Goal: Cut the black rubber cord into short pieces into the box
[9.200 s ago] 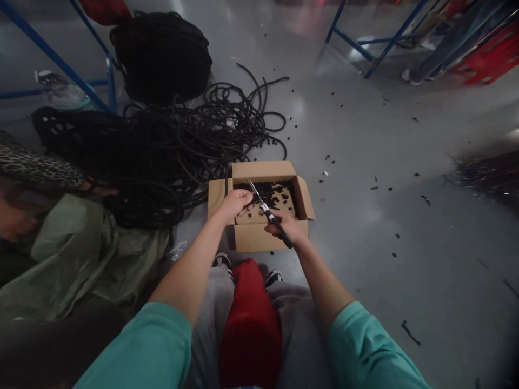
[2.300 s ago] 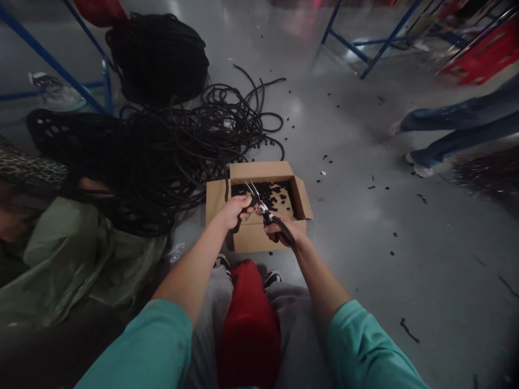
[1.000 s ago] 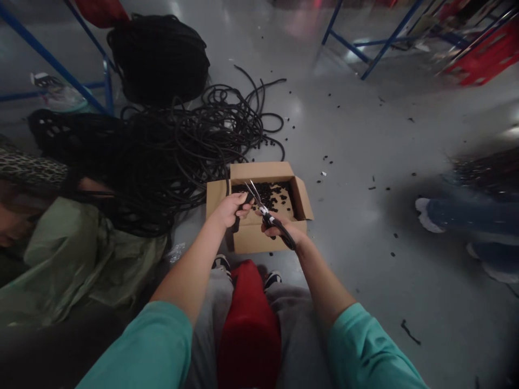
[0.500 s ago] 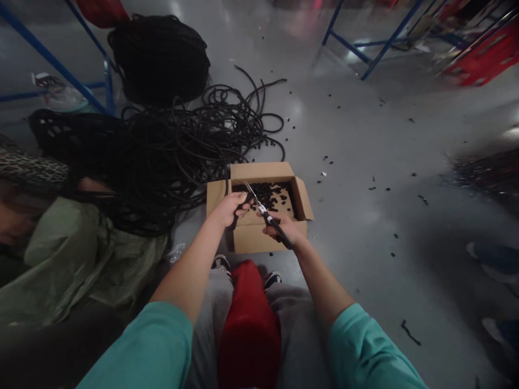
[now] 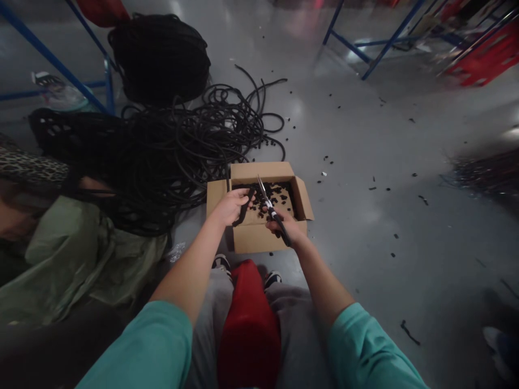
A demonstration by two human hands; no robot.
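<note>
Pinched in my left hand (image 5: 230,207) is a short length of black cord (image 5: 244,209), its upper end poking out past my fingertips. My right hand (image 5: 290,228) is wrapped round the black handles of a pair of snips (image 5: 264,193), whose slim silvery blades point up and away from me. The blade tips lie just right of the cord's end, apart from it. Both hands are over an open cardboard box (image 5: 259,239) with many small black pieces (image 5: 279,190) scattered on its bottom.
A tangle of black cord (image 5: 182,129) spreads left of the box, below a large black coil (image 5: 160,59). Another person's hand (image 5: 95,185) is at the left, by green cloth (image 5: 97,254). Small black scraps dot the floor (image 5: 357,216). A red seat (image 5: 249,329) is between my legs.
The snips have swung more upright and right, away from the cord, and their blades have come closer together. My left hand has turned slightly. At the right edge, a passing person's feet have moved.
</note>
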